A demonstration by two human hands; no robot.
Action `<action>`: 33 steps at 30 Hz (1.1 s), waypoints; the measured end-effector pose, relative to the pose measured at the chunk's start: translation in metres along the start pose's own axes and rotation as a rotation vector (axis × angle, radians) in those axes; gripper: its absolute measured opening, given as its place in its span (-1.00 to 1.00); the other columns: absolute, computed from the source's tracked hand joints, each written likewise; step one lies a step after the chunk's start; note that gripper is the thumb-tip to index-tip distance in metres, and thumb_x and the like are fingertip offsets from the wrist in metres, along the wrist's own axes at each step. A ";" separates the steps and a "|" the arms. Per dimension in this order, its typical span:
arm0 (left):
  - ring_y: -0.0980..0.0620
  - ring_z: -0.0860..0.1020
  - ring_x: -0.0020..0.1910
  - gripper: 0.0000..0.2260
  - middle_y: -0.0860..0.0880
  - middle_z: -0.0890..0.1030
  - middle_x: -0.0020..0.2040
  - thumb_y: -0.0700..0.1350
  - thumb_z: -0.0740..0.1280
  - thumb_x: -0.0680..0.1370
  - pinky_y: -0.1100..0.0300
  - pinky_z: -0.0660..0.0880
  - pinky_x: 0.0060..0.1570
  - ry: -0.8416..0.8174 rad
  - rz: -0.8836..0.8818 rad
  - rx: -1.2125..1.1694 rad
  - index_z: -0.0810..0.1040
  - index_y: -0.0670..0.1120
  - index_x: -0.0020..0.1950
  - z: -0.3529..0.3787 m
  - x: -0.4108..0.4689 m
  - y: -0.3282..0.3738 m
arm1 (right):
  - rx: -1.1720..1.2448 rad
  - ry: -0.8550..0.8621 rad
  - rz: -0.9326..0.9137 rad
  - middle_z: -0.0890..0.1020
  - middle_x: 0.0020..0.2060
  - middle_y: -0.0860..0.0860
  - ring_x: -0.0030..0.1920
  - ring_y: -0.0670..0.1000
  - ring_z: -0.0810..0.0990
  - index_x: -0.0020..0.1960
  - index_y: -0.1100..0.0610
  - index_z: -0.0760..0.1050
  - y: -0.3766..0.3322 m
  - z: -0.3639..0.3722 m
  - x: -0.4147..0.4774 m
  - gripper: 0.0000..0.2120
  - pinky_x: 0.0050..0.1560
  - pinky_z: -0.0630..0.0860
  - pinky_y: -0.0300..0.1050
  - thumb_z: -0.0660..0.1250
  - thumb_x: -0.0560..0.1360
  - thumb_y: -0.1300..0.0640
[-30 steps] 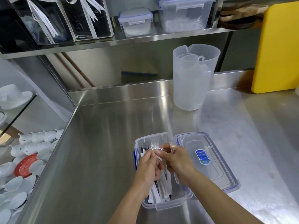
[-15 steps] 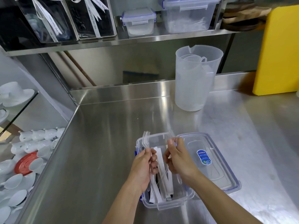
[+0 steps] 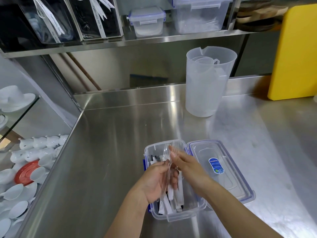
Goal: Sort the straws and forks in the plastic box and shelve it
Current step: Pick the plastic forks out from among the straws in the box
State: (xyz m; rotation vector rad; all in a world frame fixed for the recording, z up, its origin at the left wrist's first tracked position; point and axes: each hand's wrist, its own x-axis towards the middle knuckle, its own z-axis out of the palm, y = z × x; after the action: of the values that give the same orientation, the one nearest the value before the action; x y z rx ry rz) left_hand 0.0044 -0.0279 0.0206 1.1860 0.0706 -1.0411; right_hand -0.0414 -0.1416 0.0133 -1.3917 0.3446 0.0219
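From the head camera, your left hand (image 3: 158, 179) lies palm up over the open plastic box (image 3: 173, 215), fingers curled around a bunch of clear forks (image 3: 169, 154) whose tines point away from you, above the box's far end. Your right hand (image 3: 187, 167) lies flat against the forks from the right, fingers straight, pressing rather than gripping; whether its thumb hooks round the handles is hidden. The forks are transparent, so you cannot count them. Under your hands, paper-wrapped straws (image 3: 178, 198) lie lengthwise in the box, their middles covered by your palms; some dark items at the far left corner are too small to name. The box sits on the steel counter (image 3: 106, 152), its lid (image 3: 221, 170) lying flat just beside it on the right. A translucent jug (image 3: 205, 86) stands well apart, near the back.
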 end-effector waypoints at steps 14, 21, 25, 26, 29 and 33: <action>0.12 0.42 -0.61 -0.79 -0.02 0.46 -0.49 -0.12 0.24 0.45 0.33 0.40 -0.63 -0.160 -0.252 -0.256 0.60 -0.20 -0.24 -0.015 -0.004 -0.003 | 0.073 0.044 0.024 0.53 -0.43 0.04 -0.45 0.01 0.51 -0.19 0.20 0.50 0.000 -0.015 0.016 -0.82 -0.41 0.51 -0.25 0.35 0.40 0.46; 0.23 0.22 -0.69 -0.76 0.07 0.29 -0.55 0.02 0.19 0.51 0.43 0.10 -0.74 -0.193 -0.206 -0.190 0.41 -0.13 -0.23 -0.013 -0.002 -0.002 | -0.156 -0.023 0.017 0.50 -0.42 0.05 -0.53 -0.14 0.49 -0.17 0.19 0.47 -0.008 -0.017 0.021 -0.85 -0.48 0.43 -0.36 0.37 0.42 0.40; 0.23 0.19 -0.69 -0.77 0.10 0.24 -0.55 0.03 0.20 0.50 0.42 0.06 -0.74 -0.126 -0.107 -0.199 0.39 -0.08 -0.28 -0.019 -0.004 0.009 | -0.097 0.109 0.016 0.52 -0.37 0.03 -0.46 -0.08 0.48 -0.13 0.18 0.48 -0.009 -0.014 0.025 -0.93 -0.46 0.42 -0.29 0.33 0.50 0.19; 0.23 0.20 -0.69 -0.78 0.10 0.24 -0.55 0.03 0.20 0.49 0.42 0.06 -0.75 -0.101 -0.064 -0.229 0.38 -0.07 -0.28 -0.022 -0.004 0.015 | -0.097 0.164 0.022 0.50 -0.38 0.05 -0.46 -0.06 0.45 -0.18 0.17 0.46 -0.008 -0.013 0.027 -0.89 -0.48 0.41 -0.28 0.30 0.52 0.19; 0.23 0.19 -0.70 -0.73 0.10 0.24 -0.56 0.05 0.15 0.55 0.40 0.04 -0.74 0.001 0.057 -0.279 0.36 -0.06 -0.28 -0.034 -0.007 0.030 | -0.550 0.204 0.039 0.53 -0.30 0.08 -0.35 0.03 0.49 -0.14 0.17 0.46 0.002 -0.006 0.035 -0.92 -0.31 0.44 -0.18 0.25 0.53 0.20; 0.22 0.16 -0.69 -0.67 0.10 0.23 -0.57 0.09 0.11 0.60 0.38 0.04 -0.74 0.112 0.148 -0.275 0.35 -0.07 -0.29 -0.038 -0.007 0.034 | -0.979 0.155 0.062 0.61 0.03 0.21 0.06 0.21 0.57 0.13 0.27 0.41 0.014 0.021 0.047 -0.70 -0.01 0.48 -0.03 0.25 0.53 0.06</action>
State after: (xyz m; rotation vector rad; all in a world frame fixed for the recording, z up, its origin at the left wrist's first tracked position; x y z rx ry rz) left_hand 0.0408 0.0058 0.0329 0.9827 0.2042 -0.8064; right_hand 0.0049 -0.1274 -0.0095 -2.3573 0.5421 0.1500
